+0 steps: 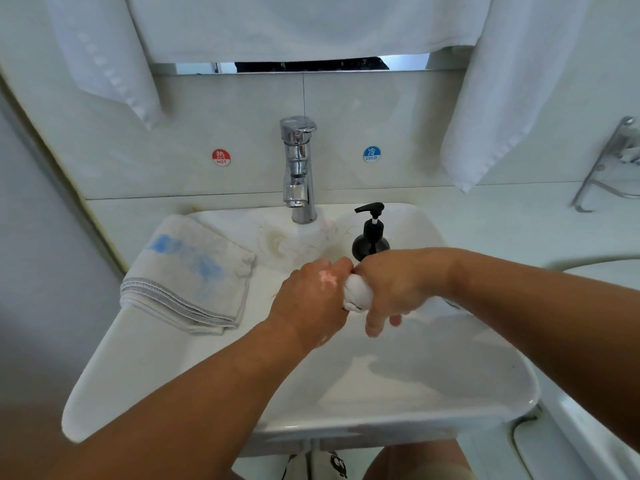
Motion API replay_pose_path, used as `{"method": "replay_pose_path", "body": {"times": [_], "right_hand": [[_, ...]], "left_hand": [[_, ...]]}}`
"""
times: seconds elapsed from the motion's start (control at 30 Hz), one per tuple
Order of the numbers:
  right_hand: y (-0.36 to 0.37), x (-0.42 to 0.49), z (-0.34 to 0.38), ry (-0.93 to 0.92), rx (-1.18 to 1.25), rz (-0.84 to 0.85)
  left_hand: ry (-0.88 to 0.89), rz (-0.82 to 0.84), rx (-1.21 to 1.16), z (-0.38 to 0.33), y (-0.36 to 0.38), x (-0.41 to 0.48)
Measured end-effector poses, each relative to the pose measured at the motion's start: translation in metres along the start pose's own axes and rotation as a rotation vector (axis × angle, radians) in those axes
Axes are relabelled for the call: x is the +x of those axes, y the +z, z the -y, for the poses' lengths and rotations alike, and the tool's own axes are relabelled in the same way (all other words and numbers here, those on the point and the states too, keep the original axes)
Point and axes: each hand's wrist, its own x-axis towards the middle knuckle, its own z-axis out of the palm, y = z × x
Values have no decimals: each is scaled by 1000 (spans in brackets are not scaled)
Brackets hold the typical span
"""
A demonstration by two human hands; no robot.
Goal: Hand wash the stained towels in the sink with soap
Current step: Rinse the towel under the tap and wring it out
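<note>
Over the basin of the sink (138, 358), both hands are clamped on one small white towel (358, 293). The left grip (311, 299) is curled round one end and the right grip (391, 289) round the other. Their knuckles almost touch, and the cloth is bunched into a tight roll between them, apparently being wrung or rubbed. A second towel (187, 271), folded and marked with blue stains, lies on the sink's left rim and looks not yet washed. The black soap bottle (370, 237) stands just behind the right hand, beside the tap (299, 168). The likeliest mishap is a twist or scrubbing stroke carrying the right knuckles back into the bottle and tipping it into the basin. So tight a bundle may also keep soap from reaching a stain folded inside. The folded towel sits at the rim's outer edge, where a nudge from the left forearm could slide it off.
</note>
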Motion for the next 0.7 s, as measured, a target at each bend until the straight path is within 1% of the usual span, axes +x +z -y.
{"method": "replay_pose_path", "body": {"times": [0.03,0.1,0.17,0.23,0.3,0.37,0.47,0.6,0.7], "right_hand": [[4,0,2,5,10,-20],[14,-1,5,29,-58,-206],[25,-3,5,57,-193,-394],[32,-5,4,46,-279,-491],[37,-4,3,9,-338,-529],[41,-2,2,-16,-396,-563],[45,0,1,-44,-461,-617],[46,0,-1,-71,-507,-636],[46,3,-3,-61,-541,-656]], "left_hand": [[-5,17,28,0,-1,-1],[-19,41,89,-2,-2,0],[-30,60,140,-5,-4,1],[-53,103,126,-8,-4,1],[-87,160,47,-9,-5,-1],[-97,214,17,-9,-5,-1],[-39,270,84,-11,-6,1],[14,342,167,-15,-3,2],[-31,362,106,-16,-4,4]]}}
